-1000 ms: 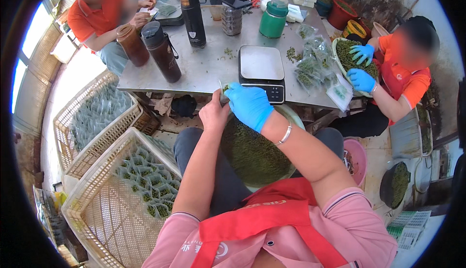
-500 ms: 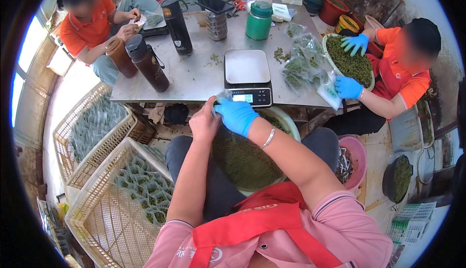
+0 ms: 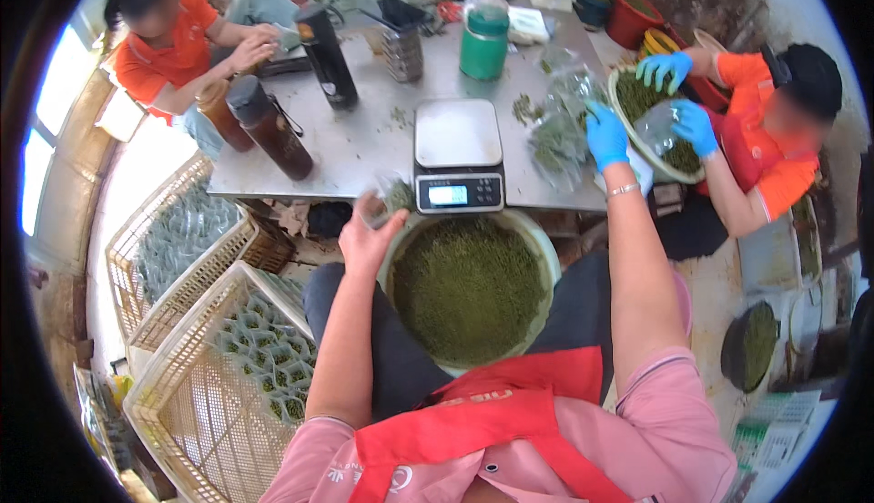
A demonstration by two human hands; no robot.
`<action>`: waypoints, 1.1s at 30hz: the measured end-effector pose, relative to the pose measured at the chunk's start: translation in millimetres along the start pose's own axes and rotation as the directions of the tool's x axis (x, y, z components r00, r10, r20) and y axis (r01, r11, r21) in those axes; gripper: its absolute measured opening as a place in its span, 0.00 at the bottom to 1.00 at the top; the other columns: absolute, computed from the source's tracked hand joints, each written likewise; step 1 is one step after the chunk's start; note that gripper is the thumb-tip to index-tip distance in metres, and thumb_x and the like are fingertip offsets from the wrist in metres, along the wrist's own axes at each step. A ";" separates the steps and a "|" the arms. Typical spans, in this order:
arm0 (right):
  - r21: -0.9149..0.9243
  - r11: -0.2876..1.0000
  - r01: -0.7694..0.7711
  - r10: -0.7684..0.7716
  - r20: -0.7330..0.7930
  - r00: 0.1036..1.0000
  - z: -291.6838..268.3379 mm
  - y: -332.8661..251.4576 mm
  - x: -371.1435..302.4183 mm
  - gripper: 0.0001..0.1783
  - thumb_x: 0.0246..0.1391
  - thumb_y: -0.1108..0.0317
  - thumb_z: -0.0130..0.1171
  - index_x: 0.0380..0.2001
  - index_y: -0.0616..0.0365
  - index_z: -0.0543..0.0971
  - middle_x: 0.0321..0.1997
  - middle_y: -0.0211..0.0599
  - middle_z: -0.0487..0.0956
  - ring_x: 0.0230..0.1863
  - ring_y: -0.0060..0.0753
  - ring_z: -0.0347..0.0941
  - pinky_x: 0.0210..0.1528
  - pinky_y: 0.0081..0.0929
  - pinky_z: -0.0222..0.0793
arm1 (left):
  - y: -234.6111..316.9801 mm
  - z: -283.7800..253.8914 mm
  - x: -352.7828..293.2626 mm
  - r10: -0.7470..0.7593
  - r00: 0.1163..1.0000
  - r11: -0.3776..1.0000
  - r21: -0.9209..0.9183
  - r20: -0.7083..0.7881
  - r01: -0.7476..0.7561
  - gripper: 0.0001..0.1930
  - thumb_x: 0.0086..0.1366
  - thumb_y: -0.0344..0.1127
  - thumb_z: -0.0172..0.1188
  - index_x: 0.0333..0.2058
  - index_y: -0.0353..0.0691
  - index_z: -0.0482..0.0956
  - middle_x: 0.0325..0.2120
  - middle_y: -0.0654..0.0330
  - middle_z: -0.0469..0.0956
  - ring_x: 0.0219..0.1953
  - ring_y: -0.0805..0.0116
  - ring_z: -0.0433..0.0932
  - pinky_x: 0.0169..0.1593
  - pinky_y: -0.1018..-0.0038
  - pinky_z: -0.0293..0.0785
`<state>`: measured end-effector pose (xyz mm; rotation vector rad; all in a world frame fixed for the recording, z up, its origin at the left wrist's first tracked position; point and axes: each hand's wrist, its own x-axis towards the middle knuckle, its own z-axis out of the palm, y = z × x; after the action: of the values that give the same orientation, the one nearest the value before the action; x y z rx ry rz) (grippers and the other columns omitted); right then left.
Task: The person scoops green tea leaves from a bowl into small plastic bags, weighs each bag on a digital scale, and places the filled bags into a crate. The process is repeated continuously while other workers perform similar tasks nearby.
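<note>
My bare left hand is closed around a small clear plastic bag with green bits in it, just off the table's front edge and left of the digital scale. The scale's white pan carries nothing and its display is lit. Below, between my knees, stands a wide pale basin full of loose green dried bits. My blue-gloved right hand reaches over the table's right side, fingers together at the clear bags of green bits, apparently pinching one; the fingertips are partly hidden.
Filled bags stand in two cream plastic crates at my left. Dark bottles and a green jar stand on the metal table. One co-worker sits far left; another at right works over a green-filled basin.
My hands have parted: the left moved slightly left with the bag, the right swung right to the bag pile. The right co-worker now holds a clear bag above their basin.
</note>
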<state>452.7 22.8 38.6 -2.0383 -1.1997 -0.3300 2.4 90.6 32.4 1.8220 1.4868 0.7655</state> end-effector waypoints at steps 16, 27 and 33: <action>0.138 0.898 0.417 -0.418 -0.018 0.908 37.1 -164.2 -93.4 0.22 0.50 0.72 0.54 0.51 0.59 0.74 0.53 0.49 0.73 0.58 0.50 0.65 0.63 0.40 0.57 | -71.7 -122.3 -70.9 0.024 0.953 0.882 -0.443 -0.302 -0.163 0.18 0.67 0.40 0.53 0.49 0.33 0.73 0.40 0.59 0.77 0.32 0.73 0.77 0.39 0.76 0.73; 0.636 0.765 -0.100 -0.235 0.421 0.876 3.1 -178.3 -177.2 0.16 0.58 0.70 0.53 0.49 0.62 0.77 0.49 0.37 0.78 0.48 0.26 0.71 0.53 0.24 0.64 | -201.5 -269.3 -290.6 -0.456 0.761 0.858 0.001 -0.462 0.514 0.27 0.65 0.57 0.46 0.48 0.39 0.74 0.29 0.53 0.81 0.24 0.62 0.81 0.36 0.67 0.73; 0.657 0.749 -0.085 -0.347 0.498 0.794 -1.2 -195.0 -199.9 0.16 0.58 0.69 0.54 0.49 0.62 0.77 0.47 0.37 0.79 0.47 0.24 0.72 0.53 0.22 0.65 | -229.4 -265.1 -334.4 -0.646 0.582 0.623 0.100 -0.493 0.776 0.28 0.65 0.57 0.41 0.43 0.37 0.74 0.37 0.46 0.79 0.29 0.55 0.81 0.44 0.60 0.72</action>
<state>183.8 -50.3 20.4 -1.4316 -1.5624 0.6659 -403.1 -172.9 2.7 1.0413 2.5267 0.5138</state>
